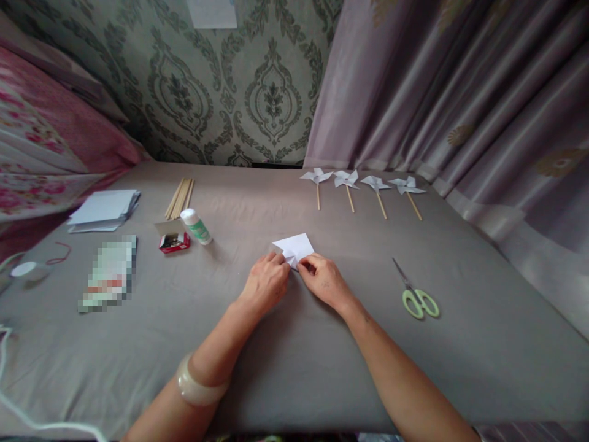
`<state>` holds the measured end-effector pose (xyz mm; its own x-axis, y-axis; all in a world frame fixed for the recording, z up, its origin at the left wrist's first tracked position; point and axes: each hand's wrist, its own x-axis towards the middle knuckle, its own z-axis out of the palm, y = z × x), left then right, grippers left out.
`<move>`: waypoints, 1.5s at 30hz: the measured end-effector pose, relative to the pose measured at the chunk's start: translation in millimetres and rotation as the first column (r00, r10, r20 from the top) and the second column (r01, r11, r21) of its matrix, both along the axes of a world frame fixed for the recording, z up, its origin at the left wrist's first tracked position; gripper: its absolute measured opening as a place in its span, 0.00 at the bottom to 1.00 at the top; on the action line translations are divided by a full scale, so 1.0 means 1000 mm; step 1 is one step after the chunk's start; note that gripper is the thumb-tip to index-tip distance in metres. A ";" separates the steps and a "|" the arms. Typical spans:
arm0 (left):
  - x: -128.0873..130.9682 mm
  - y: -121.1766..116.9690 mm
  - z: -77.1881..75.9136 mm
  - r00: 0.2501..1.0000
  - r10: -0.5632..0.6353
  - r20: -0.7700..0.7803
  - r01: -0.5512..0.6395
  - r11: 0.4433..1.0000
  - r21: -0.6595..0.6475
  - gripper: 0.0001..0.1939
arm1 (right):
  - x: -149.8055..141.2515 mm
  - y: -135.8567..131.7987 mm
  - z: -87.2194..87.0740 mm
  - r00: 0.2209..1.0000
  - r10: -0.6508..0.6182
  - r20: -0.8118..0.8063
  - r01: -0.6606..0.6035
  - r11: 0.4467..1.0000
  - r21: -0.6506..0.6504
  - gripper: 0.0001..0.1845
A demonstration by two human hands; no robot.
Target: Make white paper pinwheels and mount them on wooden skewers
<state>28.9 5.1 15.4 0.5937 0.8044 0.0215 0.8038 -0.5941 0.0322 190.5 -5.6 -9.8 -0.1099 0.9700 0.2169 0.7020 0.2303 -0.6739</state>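
A small white sheet of paper lies on the cloth-covered table, with folds or flaps along its near edge. My left hand grips its near left part, fingers bent and pressed together. From the other side my right hand pinches the near right edge between thumb and forefinger. Both hands hide part of the folded area. Farther right rests a pair of scissors with light green handles, its blades pointing away from me. Several finished paper pinwheels on wooden sticks lie in a row at the back right.
On the left are a stack of white paper, wooden sticks, an opened small red box of metal bits, a white-and-green glue stick and a blurred packet. A white cable crosses the near left corner. Curtains border the right.
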 end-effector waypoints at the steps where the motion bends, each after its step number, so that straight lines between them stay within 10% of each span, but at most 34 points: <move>1: 0.001 -0.001 0.000 1.000 0.006 -0.004 -0.006 1.000 -0.001 0.12 | -0.001 0.000 0.000 1.000 -0.018 -0.005 0.018 1.000 -0.005 0.09; 45: 0.010 -0.008 -0.003 0.997 0.075 0.016 -0.075 0.997 -0.026 0.18 | -0.009 0.007 -0.005 0.970 -0.243 0.001 0.242 0.965 -0.098 0.06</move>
